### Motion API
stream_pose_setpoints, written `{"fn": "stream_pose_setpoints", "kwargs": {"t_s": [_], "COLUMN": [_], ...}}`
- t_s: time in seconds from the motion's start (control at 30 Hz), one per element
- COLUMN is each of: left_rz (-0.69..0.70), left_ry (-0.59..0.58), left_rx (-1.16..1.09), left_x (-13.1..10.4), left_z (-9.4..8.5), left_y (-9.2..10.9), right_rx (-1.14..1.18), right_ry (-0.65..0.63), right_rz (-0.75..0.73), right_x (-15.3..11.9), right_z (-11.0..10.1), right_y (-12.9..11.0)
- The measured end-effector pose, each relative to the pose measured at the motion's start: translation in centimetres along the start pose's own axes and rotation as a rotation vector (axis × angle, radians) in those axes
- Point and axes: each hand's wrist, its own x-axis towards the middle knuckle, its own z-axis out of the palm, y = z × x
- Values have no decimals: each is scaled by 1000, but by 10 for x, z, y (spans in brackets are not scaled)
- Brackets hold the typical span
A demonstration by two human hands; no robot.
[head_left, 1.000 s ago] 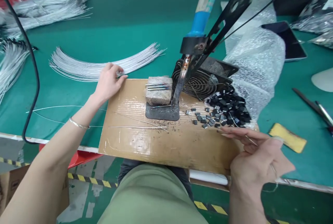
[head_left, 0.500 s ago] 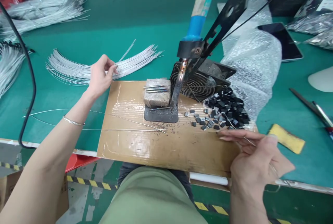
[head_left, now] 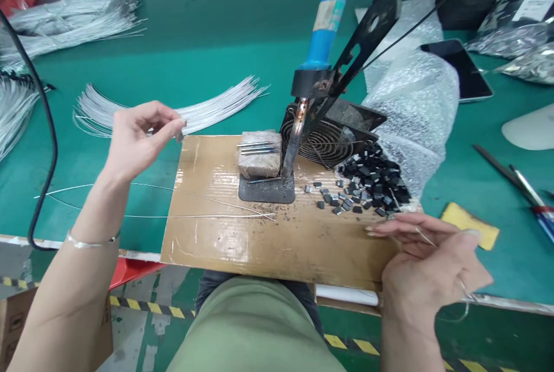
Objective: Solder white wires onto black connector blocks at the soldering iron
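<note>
My left hand (head_left: 141, 135) is over the near edge of a fanned bundle of thin white wires (head_left: 225, 105). Its thumb and forefinger are pinched together; a small greyish bit shows at the tips, too blurred to name. My right hand (head_left: 428, 262), palm turned up, holds a thin silvery solder wire (head_left: 426, 237) that runs through its fingers and loops out behind the thumb. Its fingertips are beside a pile of small black pieces (head_left: 376, 179). Between the hands a blue-handled soldering iron (head_left: 331, 20) points down in a black stand, beside a wrapped block (head_left: 259, 161) bearing several thin rods.
A brown cardboard sheet (head_left: 216, 239) covers the front of the green table. Two long white wires (head_left: 208, 217) lie across its left part. Behind the iron is a black fan (head_left: 326, 138). Bubble wrap (head_left: 415, 106), a yellow sponge (head_left: 470, 225) and tweezers (head_left: 497, 167) are right.
My left hand has drawn back left and slightly down from the wire bundle, and the wire that stuck up there no longer shows. My right hand has barely moved.
</note>
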Motion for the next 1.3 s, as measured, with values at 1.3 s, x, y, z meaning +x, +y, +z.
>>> {"fn": "stream_pose_setpoints", "kwargs": {"t_s": [1.3], "left_rz": [-107], "left_ry": [-617], "left_rx": [-253], "left_x": [-83], "left_z": [32], "left_y": [39], "right_rx": [215], "right_ry": [-732], "right_rz": [378], "right_x": [-77], "right_z": [46], "right_y": [-53]}}
